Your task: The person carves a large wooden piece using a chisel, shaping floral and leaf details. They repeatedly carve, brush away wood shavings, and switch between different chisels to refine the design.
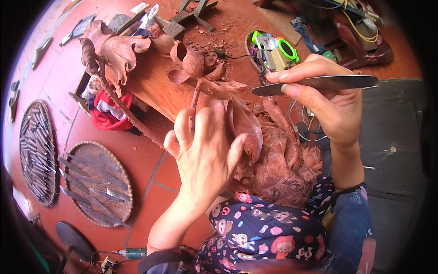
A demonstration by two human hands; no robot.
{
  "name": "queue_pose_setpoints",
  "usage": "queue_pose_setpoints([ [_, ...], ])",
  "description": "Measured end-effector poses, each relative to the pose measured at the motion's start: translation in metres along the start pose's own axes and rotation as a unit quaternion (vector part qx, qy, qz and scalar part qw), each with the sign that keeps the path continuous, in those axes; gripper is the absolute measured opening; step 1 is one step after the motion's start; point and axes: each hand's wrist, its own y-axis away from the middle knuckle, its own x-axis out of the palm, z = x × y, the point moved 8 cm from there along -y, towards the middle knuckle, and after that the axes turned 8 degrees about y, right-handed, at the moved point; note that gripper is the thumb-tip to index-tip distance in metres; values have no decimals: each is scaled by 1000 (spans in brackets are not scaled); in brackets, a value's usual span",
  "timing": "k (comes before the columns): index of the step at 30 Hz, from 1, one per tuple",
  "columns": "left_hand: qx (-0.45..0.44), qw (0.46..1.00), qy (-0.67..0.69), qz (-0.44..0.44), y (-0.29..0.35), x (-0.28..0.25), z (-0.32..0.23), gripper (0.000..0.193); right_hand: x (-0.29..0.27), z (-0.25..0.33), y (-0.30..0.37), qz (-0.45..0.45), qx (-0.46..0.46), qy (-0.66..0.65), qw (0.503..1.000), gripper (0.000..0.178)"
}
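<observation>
Fingers (315, 68) and thumb of the right hand (331, 105) are pinched together on a flat, dark metal tool (340, 82) with a rounded, tapering tip, held level above the right part of a reddish wood carving (244, 121). The carving lies slantwise in front of the person, its near end at the lap, with leaves, a bud and curled, flower-like relief cut into it. On its middle rests the left hand (203, 157), fingers bent over the wood beside a thin carved stem (196, 98), thumb spread toward a broad petal; the fingertips are hidden, so whether they grip anything cannot be told.

Under the carving's near end, patterned dark fabric (273, 223) covers the lap. Left of the carving, a red cloth (107, 116) lies close by; farther left are a round woven tray (91, 148) with flat blades (109, 194) and an oval tray (55, 153) packed with slim tools (36, 153). Beyond the carving stand grey blocks (173, 29) and a basket (247, 43) with a bright green ring-shaped item (294, 55). Right of it spreads a dark grey surface (392, 137).
</observation>
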Motion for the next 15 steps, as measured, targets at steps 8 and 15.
queue_pose_setpoints([
  [8, 43, 998, -31, 18, -25, -3, -3, 57, -3, -8, -5, 6, -16, 6, 1000, 19],
  [15, 1, 999, -38, 37, -6, -10, -2, 53, 2, -19, -13, -14, 3, -141, 990, 19],
])
